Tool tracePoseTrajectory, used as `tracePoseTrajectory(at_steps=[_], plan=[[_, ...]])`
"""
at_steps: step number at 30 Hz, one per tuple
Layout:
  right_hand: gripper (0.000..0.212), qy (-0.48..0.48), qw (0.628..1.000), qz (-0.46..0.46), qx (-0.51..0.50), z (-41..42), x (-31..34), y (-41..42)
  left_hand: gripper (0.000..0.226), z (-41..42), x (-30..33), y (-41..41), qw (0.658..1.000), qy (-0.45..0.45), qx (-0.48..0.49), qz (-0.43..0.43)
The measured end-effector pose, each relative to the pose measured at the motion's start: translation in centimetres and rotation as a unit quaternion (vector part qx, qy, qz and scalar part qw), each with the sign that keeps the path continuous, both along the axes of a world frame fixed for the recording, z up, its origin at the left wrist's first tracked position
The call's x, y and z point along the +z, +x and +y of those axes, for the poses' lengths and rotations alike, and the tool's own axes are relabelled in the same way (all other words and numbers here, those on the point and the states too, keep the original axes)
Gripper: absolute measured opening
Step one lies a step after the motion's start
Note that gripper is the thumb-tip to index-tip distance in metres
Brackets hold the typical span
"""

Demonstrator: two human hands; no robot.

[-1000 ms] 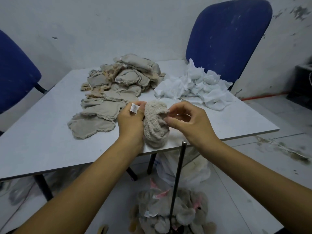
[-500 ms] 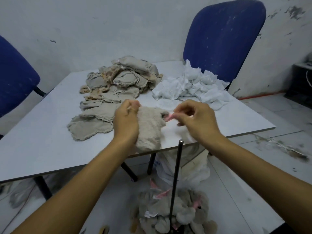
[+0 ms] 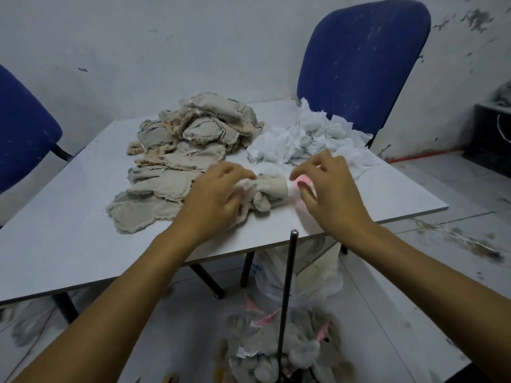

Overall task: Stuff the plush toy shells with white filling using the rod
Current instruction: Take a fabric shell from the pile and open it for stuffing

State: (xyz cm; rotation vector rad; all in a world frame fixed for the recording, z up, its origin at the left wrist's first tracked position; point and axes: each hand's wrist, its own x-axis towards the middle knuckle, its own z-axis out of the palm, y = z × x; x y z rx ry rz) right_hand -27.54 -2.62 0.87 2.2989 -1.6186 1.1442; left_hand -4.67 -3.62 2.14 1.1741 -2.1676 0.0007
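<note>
**Two hands on one limp shell, rod waiting below**

Both hands worked a single plush shell (image 3: 265, 193) that lay on the near part of the white table (image 3: 69, 233), just in front of the heap of flat unstuffed shells (image 3: 177, 167). The left hand (image 3: 214, 197) had its fingers curled into the beige pile at one end, bunching it. The right hand (image 3: 329, 189) pinched a small pink part (image 3: 302, 181) at the other end, though motion blur hid exactly how the fingertips met.

Judging by how it sagged and folded between the hands, the shell was very light, soft and without any stiffness of its own; it would collapse wherever it was not held. Its fuzzy surface should give good purchase, so slipping looked unlikely. The sensible hold was at the rim of the opening, spread wide with one hand, leaving the other free for filling. Where that opening sat could not be made out.

White filling (image 3: 301, 139) was piled at the far right of the table, near the shell. It looked fluffy and weightless, best taken in small tufts. The rod (image 3: 287, 286) stood upright below the table edge, untouched, amid finished toys (image 3: 279, 352) on the floor.
</note>
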Motion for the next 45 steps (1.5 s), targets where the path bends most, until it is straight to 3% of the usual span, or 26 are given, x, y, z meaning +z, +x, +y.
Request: tracePoseTrajectory(at_steps=[3, 5, 7, 9, 11, 13, 17, 19, 21, 23, 25, 27, 28, 30, 32, 33, 35, 37, 41, 43, 45], plan=[[0.037, 0.120, 0.986, 0.064, 0.097, 0.9, -0.2, 1.5, 0.022, 0.3, -0.1, -1.3, 0.995, 0.096, -0.028, -0.005], [0.045, 0.172, 0.974, 0.106, 0.106, 0.9, -0.5, 1.7, 0.020, 0.2, 0.2, -1.5, 0.983, 0.156, -0.015, 0.096], [0.042, 0.156, 0.974, 0.109, 0.121, 1.0, -0.4, 1.3, 0.018, 0.0, 0.6, -1.3, 0.974, 0.174, -0.008, 0.145], [0.037, 0.126, 0.978, 0.090, 0.136, 1.1, -0.3, 1.0, 0.010, -0.4, 0.9, -0.9, 0.988, 0.152, 0.005, 0.038], [0.032, 0.084, 0.984, 0.075, 0.138, 1.0, -0.3, 1.0, 0.009, -0.5, 0.8, -0.9, 0.980, 0.195, -0.014, -0.026], [0.027, 0.040, 0.990, 0.060, 0.121, 1.2, -0.2, 1.2, 0.010, -0.4, 0.5, -1.3, 0.969, 0.247, -0.023, -0.001], [0.020, 0.015, 0.992, 0.081, 0.095, 1.0, 0.3, 1.6, 0.021, -0.7, 0.0, -2.5, 0.965, 0.258, 0.012, 0.038], [0.019, 0.081, 0.990, 0.091, 0.071, 1.0, 0.8, 1.7, 0.023, -0.8, -0.5, -2.8, 0.960, 0.270, 0.030, 0.072], [0.032, 0.164, 0.983, 0.079, 0.019, 0.8, 1.0, 1.8, 0.018, -0.7, -0.9, -3.2, 0.959, 0.246, 0.042, 0.136], [0.034, 0.178, 0.982, 0.060, -0.039, 0.5, 1.1, 1.7, 0.016, -0.1, -0.8, -3.9, 0.949, 0.228, 0.021, 0.216], [0.027, 0.200, 0.978, 0.011, -0.064, 0.1, 0.9, 1.4, 0.019, 0.4, -0.3, -4.4, 0.922, 0.231, -0.016, 0.312], [0.029, 0.257, 0.961, -0.088, -0.060, 0.1, 1.0, 0.9, 0.028, 0.7, 0.0, -4.6, 0.903, 0.257, -0.031, 0.342], [0.032, 0.266, 0.954, -0.125, -0.054, 0.3, 1.1, 0.7, 0.031, 1.0, 0.2, -4.8, 0.908, 0.277, -0.026, 0.314], [0.034, 0.212, 0.968, -0.127, -0.030, 0.9, 1.4, 1.1, 0.030, 1.5, 0.2, -4.9, 0.962, 0.238, 0.029, 0.134], [0.035, 0.111, 0.991, -0.076, 0.022, 1.7, 1.8, 2.1, 0.033, 2.0, -0.1, -4.9, 0.992, 0.064, 0.100, -0.034], [0.035, 0.062, 0.995, -0.049, 0.058, 2.1, 1.9, 2.6, 0.035, 2.1, 0.0, -4.9, 0.992, -0.004, 0.112, -0.063], [0.035, -0.019, 0.994, -0.013, 0.108, 3.0, 2.0, 3.3, 0.033, 1.9, 0.7, -4.6, 0.992, -0.058, 0.088, -0.065], [0.038, -0.052, 0.994, 0.001, 0.091, 3.6, 1.6, 3.4, 0.030, 1.8, 1.1, -4.3, 0.995, -0.055, 0.060, -0.055], [0.039, 0.050, 0.994, 0.067, -0.074, 4.0, 1.0, 2.9, 0.029, 3.8, 0.8, -4.8, 0.993, -0.086, 0.041, -0.062], [0.031, 0.053, 0.994, 0.067, -0.063, 4.6, 1.3, 2.2, 0.030, 4.6, 0.6, -4.9, 0.991, -0.105, 0.045, -0.064], [0.023, -0.015, 1.000, 0.024, -0.011, 5.8, 1.7, 1.7, 0.031, 5.3, 0.9, -4.6, 0.989, -0.134, 0.049, -0.031]])
